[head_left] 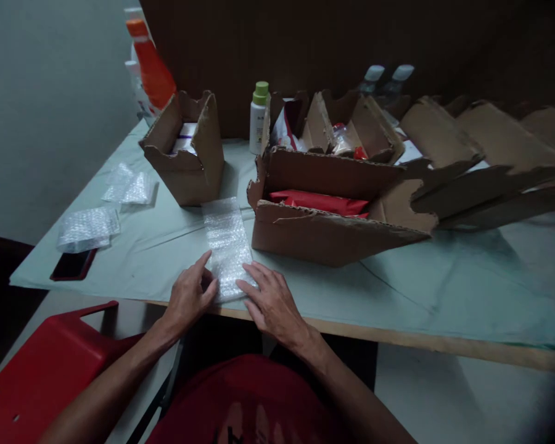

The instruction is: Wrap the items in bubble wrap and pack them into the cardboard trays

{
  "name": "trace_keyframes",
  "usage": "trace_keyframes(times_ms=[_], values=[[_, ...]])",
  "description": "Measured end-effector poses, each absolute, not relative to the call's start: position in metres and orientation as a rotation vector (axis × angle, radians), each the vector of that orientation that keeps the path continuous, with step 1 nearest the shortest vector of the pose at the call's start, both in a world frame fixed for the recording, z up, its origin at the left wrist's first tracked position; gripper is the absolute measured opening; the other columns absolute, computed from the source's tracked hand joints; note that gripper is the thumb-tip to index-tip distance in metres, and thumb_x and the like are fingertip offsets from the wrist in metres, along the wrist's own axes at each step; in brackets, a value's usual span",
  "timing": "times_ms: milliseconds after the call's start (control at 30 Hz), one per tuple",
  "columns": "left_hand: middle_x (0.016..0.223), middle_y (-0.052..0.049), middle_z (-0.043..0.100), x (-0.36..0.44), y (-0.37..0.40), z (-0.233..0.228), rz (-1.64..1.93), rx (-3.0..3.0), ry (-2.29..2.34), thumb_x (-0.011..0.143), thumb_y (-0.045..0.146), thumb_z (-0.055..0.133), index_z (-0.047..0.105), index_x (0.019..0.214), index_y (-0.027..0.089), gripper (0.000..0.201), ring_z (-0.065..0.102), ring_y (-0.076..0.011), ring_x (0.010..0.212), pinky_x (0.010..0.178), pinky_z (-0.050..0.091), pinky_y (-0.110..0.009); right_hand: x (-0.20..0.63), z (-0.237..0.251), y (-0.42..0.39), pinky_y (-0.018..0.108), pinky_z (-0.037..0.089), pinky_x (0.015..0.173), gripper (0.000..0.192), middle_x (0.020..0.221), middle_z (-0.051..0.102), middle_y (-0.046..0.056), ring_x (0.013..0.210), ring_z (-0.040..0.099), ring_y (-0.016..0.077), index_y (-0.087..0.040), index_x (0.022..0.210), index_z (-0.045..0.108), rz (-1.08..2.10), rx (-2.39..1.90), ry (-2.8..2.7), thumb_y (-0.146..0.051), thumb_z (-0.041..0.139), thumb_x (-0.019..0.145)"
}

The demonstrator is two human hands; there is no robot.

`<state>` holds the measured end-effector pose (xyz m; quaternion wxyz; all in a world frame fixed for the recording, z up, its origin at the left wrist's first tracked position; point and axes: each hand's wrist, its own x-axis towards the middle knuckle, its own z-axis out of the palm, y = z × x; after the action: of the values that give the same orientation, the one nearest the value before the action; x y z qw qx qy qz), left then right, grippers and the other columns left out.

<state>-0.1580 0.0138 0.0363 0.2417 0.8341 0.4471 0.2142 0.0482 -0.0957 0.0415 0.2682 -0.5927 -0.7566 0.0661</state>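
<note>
A long strip of bubble wrap (pixel 227 240) lies flat near the table's front edge, its far end pointing at the gap between two cardboard boxes. My left hand (pixel 188 293) rests at its left edge, thumb and index finger apart. From the right, my right hand (pixel 275 302) lays its spread fingertips over the strip's near right corner. Neither hand grips the wrap. Whether something lies inside the strip, I cannot tell.
An open cardboard box (pixel 333 231) with red packets stands right of the strip; a smaller box (pixel 203 166) is behind left. More boxes line the back. At left lie bubble wrap pieces (pixel 87 228) and a phone (pixel 73 265). A red plastic stool (pixel 60 357) stands below.
</note>
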Motion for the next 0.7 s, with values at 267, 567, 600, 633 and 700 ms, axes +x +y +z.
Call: trace_keyframes(times_ms=[267,567,600,633,700], values=[[0.116,-0.010,0.067,-0.169,-0.011,0.053,0.755,2.550,0.795,0.094,0.026,0.061,0.052,0.137,0.021,0.044,0.061,-0.0240,0.109,0.095,0.049,-0.041,0.049,0.040,-0.085,0.038,0.050,0.089,0.021,0.110,0.076,0.007,0.103,0.068,0.0226,-0.019,0.111,0.069,0.288,-1.463,-1.913,-0.009,0.059,0.095],[0.108,-0.010,0.068,-0.160,0.007,0.034,0.761,2.583,1.101,0.097,0.027,0.055,0.059,0.130,0.019,0.034,0.063,-0.0244,0.098,0.087,0.049,-0.041,0.052,0.044,-0.084,0.044,0.047,0.096,0.031,0.134,0.065,0.014,0.122,0.058,0.0285,-0.017,0.124,0.065,0.119,-1.561,-1.916,-0.020,0.064,0.094],[0.116,-0.012,0.066,-0.160,0.007,0.035,0.781,2.601,1.083,0.097,0.028,0.056,0.058,0.130,0.020,0.035,0.062,-0.0260,0.106,0.091,0.049,-0.043,0.053,0.043,-0.083,0.045,0.046,0.099,0.031,0.135,0.065,0.013,0.126,0.056,0.0290,-0.018,0.124,0.065,0.126,-1.556,-1.976,-0.019,0.063,0.093],[0.123,-0.014,0.064,-0.161,0.005,0.036,0.801,2.621,1.041,0.096,0.030,0.059,0.058,0.131,0.020,0.036,0.060,-0.0277,0.113,0.095,0.048,-0.044,0.054,0.042,-0.082,0.045,0.046,0.100,0.031,0.136,0.064,0.013,0.129,0.054,0.0294,-0.018,0.124,0.066,0.136,-1.557,-2.024,-0.017,0.063,0.093],[0.127,-0.014,0.063,-0.162,0.002,0.038,0.807,2.662,0.919,0.093,0.030,0.063,0.057,0.131,0.021,0.039,0.057,-0.0295,0.120,0.102,0.044,-0.048,0.054,0.040,-0.078,0.047,0.044,0.103,0.029,0.134,0.066,0.012,0.133,0.051,0.0294,-0.019,0.122,0.067,0.152,-1.564,-2.065,-0.014,0.060,0.094]])
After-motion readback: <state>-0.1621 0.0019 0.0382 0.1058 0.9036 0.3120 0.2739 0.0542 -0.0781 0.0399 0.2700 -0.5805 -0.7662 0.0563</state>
